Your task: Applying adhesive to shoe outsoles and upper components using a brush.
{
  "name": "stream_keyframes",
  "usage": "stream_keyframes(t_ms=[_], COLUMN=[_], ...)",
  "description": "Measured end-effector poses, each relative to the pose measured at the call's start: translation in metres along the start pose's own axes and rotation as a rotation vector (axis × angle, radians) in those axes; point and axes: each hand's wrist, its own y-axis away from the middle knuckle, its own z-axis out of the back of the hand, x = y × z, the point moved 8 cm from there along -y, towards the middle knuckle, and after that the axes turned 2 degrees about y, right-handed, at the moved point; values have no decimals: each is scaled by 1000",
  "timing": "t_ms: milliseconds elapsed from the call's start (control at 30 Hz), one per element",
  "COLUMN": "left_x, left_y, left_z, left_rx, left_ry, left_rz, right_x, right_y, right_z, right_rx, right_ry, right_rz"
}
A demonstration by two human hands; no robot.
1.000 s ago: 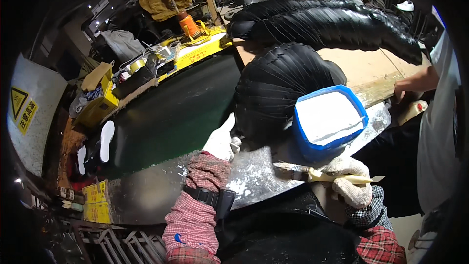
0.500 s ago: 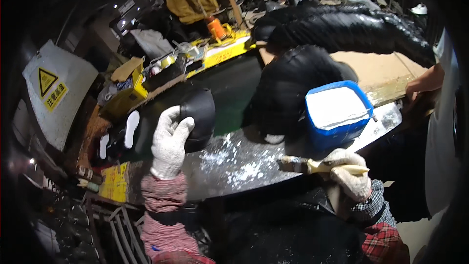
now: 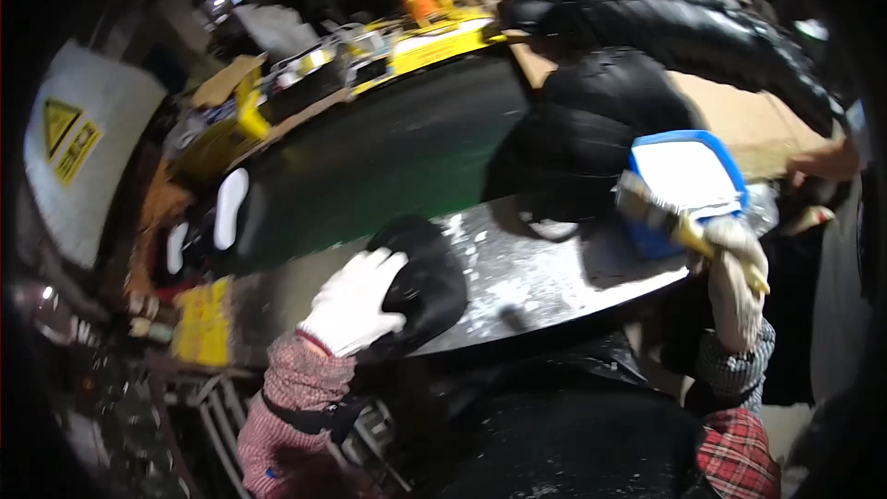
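Note:
My left hand (image 3: 353, 303), in a white knit glove, grips the left side of a black, curved, leather-like piece (image 3: 432, 282) low over the metal work surface (image 3: 527, 282). My gloved right hand (image 3: 739, 273) is closed around the yellowish handle of a flat paintbrush (image 3: 651, 205). The brush is blurred by motion; its bristles point left, in front of the left rim of a blue tub (image 3: 736, 166) filled with white liquid or paste. From this view I cannot tell whether they touch it. White smears cover the metal beside the black piece.
A stack of black curved pieces (image 3: 601, 120) stands left of the tub, before a long row of similar pieces (image 3: 665, 14). A dark green belt (image 3: 397, 143) runs behind. White-soled shoes (image 3: 231, 208) lie at left. Another person's hand (image 3: 822, 164) is at far right.
My left hand has brought the black piece down and toward me, to the right. The brush has risen rightward from the smeared metal to the tub. The view has also shifted.

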Motion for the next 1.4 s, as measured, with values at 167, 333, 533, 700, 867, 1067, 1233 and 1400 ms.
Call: stream_keyframes(t_ms=[167,333,533,700,867,1067,1233,1400], left_x=[55,37,-19,-29,-41,-56,-17,-26], left_y=[13,24,36,46,65,62,78,53], left_z=[-7,-49,-81,-125,-131,-92,-115,-100], left_rx=[-348,-533,-567,-518,-562,-789,-815,-544], left_ry=[1046,1785,1909,1711,1613,1894,1727,1198], left_rz=[586,633,589,833,866,930,837,763], right_x=[13,-22,18,8,32,-27,-66,-35], right_y=[-37,-69,-43,-10,-31,-57,4,-54], right_z=[44,49,53,55,-73,-184,-171,-173], right_rx=[-294,-95,-146,-154,31,356,387,174], right_ry=[177,541,651,518,134,-468,-491,-390], right_rz=[-93,-115,169,183,273,-187,-388,-191])
